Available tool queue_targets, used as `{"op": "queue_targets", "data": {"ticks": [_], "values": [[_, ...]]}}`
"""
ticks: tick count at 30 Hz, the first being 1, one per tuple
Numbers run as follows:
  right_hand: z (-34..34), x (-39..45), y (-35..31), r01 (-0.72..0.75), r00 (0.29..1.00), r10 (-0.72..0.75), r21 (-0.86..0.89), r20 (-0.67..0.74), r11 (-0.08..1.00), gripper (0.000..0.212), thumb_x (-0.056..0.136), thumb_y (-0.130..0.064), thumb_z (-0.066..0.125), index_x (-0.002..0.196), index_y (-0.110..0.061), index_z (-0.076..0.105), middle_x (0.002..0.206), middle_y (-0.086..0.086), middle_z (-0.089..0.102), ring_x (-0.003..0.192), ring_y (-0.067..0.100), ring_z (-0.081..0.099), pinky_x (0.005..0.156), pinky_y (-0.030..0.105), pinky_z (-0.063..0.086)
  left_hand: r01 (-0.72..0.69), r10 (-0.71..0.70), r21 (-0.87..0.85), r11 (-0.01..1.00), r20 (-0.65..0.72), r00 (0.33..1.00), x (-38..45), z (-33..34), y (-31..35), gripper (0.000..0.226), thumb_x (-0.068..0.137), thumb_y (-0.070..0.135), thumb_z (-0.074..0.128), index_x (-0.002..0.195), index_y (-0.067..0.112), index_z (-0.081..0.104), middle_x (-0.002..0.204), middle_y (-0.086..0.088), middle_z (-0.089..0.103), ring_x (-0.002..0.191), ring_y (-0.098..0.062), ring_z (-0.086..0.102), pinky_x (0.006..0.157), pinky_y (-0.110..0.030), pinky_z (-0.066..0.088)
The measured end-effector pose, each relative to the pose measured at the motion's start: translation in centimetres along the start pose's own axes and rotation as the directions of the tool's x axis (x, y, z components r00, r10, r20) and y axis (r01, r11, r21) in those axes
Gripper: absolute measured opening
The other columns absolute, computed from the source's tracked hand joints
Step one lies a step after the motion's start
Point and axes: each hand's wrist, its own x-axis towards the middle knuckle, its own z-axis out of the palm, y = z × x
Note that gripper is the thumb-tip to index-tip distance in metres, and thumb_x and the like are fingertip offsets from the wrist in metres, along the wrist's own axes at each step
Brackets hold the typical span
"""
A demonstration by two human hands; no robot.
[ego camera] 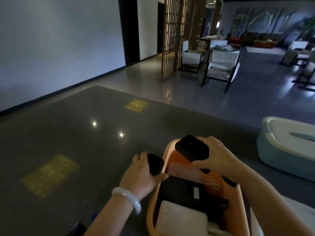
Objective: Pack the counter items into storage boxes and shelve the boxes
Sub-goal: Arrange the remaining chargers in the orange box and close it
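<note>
Two hands were busy: our right hand point(216, 155) clamped a black box point(191, 148) over the orange bin point(242, 201) on the counter point(68, 142); our left hand point(141, 171) gripped a small black case point(155, 163). Both looked stiff, light, best held by their sides.

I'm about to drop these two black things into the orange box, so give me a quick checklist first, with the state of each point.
1. Right hand grips the black box: ok.
2. Black box is over the orange box opening: ok, at its far end.
3. Left hand holds the small black item: ok.
4. Small item is over the opening: not ok, it sits just outside the left rim.
5. Free space inside: cannot tell; a black case and a white pad fill the near end, with an orange gap beyond.
6. Pale blue box stands apart: ok.
</note>
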Motion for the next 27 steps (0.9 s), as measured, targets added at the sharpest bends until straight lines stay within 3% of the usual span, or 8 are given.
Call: {"op": "queue_targets", "data": {"ticks": [3, 5, 8, 13, 17, 21, 23, 27], "values": [[0.8, 0.1, 0.7, 0.119, 0.985, -0.121, 0.026, 0.124, 0.993, 0.072, 0.063, -0.043, 0.077, 0.125, -0.049, 0.041, 0.108, -0.033, 0.046, 0.107, -0.019, 0.036, 0.089, 0.017, 0.033, 0.004, -0.004, 0.002, 1.0, 0.023, 1.0, 0.2, 0.7, 0.1, 0.078, 0.076, 0.06, 0.068, 0.138, 0.032, 0.031, 0.128, 0.007, 0.04, 0.096, -0.002, 0.047, 0.073, -0.016, 0.042], [1.4, 0.6, 1.0, 0.117, 0.967, -0.13, 0.073, 0.217, 0.99, 0.07, 0.062, -0.04, 0.078, 0.122, -0.049, 0.044, 0.112, -0.032, 0.049, 0.108, -0.017, 0.041, 0.085, 0.013, 0.039, 0.022, -0.021, -0.028, 0.999, 0.023, 1.0, 0.3, 0.7, -0.3, 0.069, 0.078, 0.058, 0.067, 0.133, 0.033, 0.035, 0.122, 0.009, 0.042, 0.095, -0.003, 0.051, 0.076, -0.019, 0.048], [2.1, 1.9, 1.8, 0.096, 0.936, -0.116, 0.073, 0.331, 0.993, 0.062, 0.061, -0.034, 0.079, 0.113, -0.047, 0.048, 0.108, -0.023, 0.055, 0.103, -0.005, 0.052, 0.083, 0.019, 0.048, 0.022, -0.021, -0.024, 0.999, 0.017, 1.0, 0.3, 0.7, -0.3, 0.064, 0.08, 0.063, 0.062, 0.131, 0.033, 0.035, 0.117, 0.009, 0.043, 0.091, -0.005, 0.054, 0.077, -0.025, 0.054], [3.3, 3.0, 2.4, 0.093, 0.885, -0.16, 0.169, 0.438, 0.981, 0.074, 0.063, -0.023, 0.079, 0.126, -0.045, 0.046, 0.119, -0.023, 0.054, 0.114, -0.004, 0.049, 0.094, 0.025, 0.044, 0.029, -0.028, -0.043, 0.999, 0.009, 1.0, 0.3, 1.1, -0.6, 0.073, 0.079, 0.062, 0.064, 0.137, 0.032, 0.03, 0.121, 0.008, 0.042, 0.094, -0.006, 0.054, 0.075, -0.023, 0.052], [3.5, 2.8, 2.9, 0.094, 0.872, -0.188, 0.223, 0.451, 0.97, 0.07, 0.074, -0.025, 0.076, 0.13, -0.05, 0.043, 0.121, -0.027, 0.053, 0.114, -0.008, 0.047, 0.093, 0.018, 0.041, 0.039, -0.038, -0.072, 0.997, 0.006, 0.999, 0.5, 1.5, -0.9, 0.075, 0.077, 0.057, 0.068, 0.137, 0.031, 0.031, 0.118, 0.007, 0.042, 0.092, -0.006, 0.054, 0.07, -0.019, 0.049], [3.6, 2.6, 3.1, -0.05, 0.948, -0.081, 0.394, 0.309, 0.918, 0.036, 0.09, -0.03, 0.063, 0.124, -0.041, 0.056, 0.117, -0.021, 0.062, 0.108, -0.004, 0.056, 0.098, 0.026, 0.044, 0.046, -0.048, -0.065, 0.997, -0.019, 0.999, 0.6, 1.7, -1.1, 0.076, 0.076, 0.058, 0.068, 0.137, 0.031, 0.03, 0.115, 0.008, 0.042, 0.087, -0.006, 0.053, 0.062, -0.016, 0.043], [4.1, 2.7, 2.8, -0.091, 0.955, -0.003, 0.302, 0.297, 0.949, 0.023, 0.095, -0.033, 0.054, 0.118, -0.035, 0.06, 0.108, -0.016, 0.063, 0.099, 0.0, 0.059, 0.096, 0.027, 0.045, 0.048, -0.049, -0.054, 0.997, -0.029, 0.998, 0.5, 1.7, -1.3, 0.077, 0.076, 0.059, 0.067, 0.137, 0.031, 0.029, 0.113, 0.008, 0.042, 0.088, -0.007, 0.053, 0.063, -0.016, 0.044], [4.8, 2.7, 2.6, -0.126, 0.92, 0.03, 0.222, 0.391, 0.967, 0.021, 0.099, -0.034, 0.045, 0.112, -0.034, 0.062, 0.102, -0.014, 0.063, 0.094, 0.004, 0.059, 0.086, 0.023, 0.042, 0.05, -0.051, -0.04, 0.998, -0.04, 0.998, 0.3, 1.8, -1.3, 0.079, 0.077, 0.058, 0.068, 0.139, 0.031, 0.028, 0.117, 0.006, 0.042, 0.093, -0.009, 0.054, 0.07, -0.02, 0.05]]}}
